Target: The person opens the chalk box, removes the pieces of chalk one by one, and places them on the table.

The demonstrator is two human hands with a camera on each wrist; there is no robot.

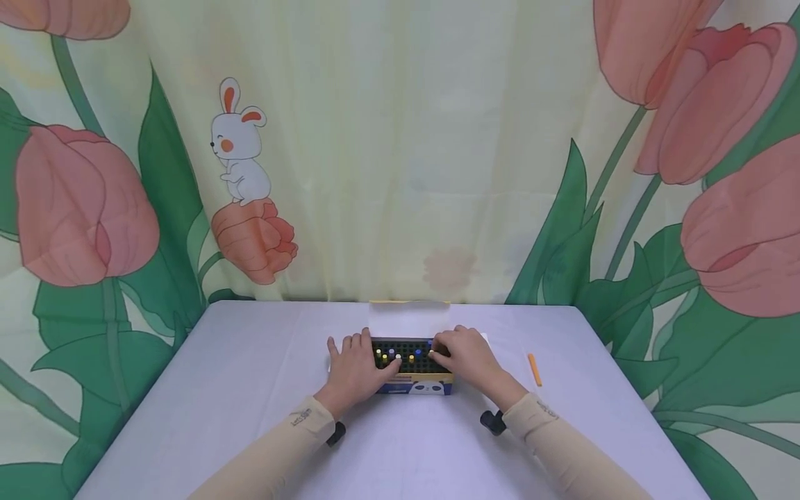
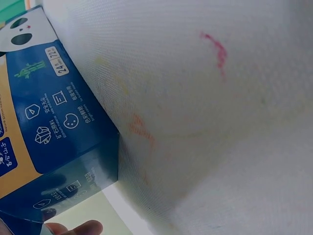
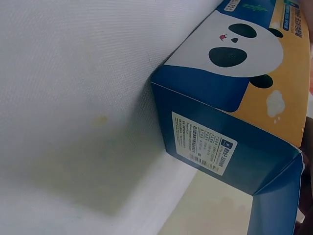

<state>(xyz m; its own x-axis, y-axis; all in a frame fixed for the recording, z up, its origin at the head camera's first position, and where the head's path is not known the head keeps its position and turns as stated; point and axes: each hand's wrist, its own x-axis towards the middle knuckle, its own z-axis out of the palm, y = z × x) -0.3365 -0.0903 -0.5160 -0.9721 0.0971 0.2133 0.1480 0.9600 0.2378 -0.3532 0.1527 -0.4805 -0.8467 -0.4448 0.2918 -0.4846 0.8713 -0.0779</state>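
An open chalk box [image 1: 420,379], blue and yellow with a panda face on its front, stands on the table. Its black insert [image 1: 406,345] has rows of holes, with several white, yellow and blue chalk sticks [image 1: 411,358] poking up. My left hand [image 1: 357,366] holds the box at its left end, thumb stretched over the front rim; two of its fingertips [image 2: 88,228] show past the box's end in the left wrist view. At the right end, my right hand [image 1: 467,355] pinches a pale chalk stick [image 1: 431,353] at the insert; the fingers hide most of it.
An orange chalk stick [image 1: 534,369] lies on the white tablecloth [image 1: 412,451] right of my right hand. The box's pale lid flap [image 1: 409,319] stands up behind it. Coloured chalk smudges mark the cloth [image 2: 220,147]. A tulip-print curtain [image 1: 400,153] hangs behind the table.
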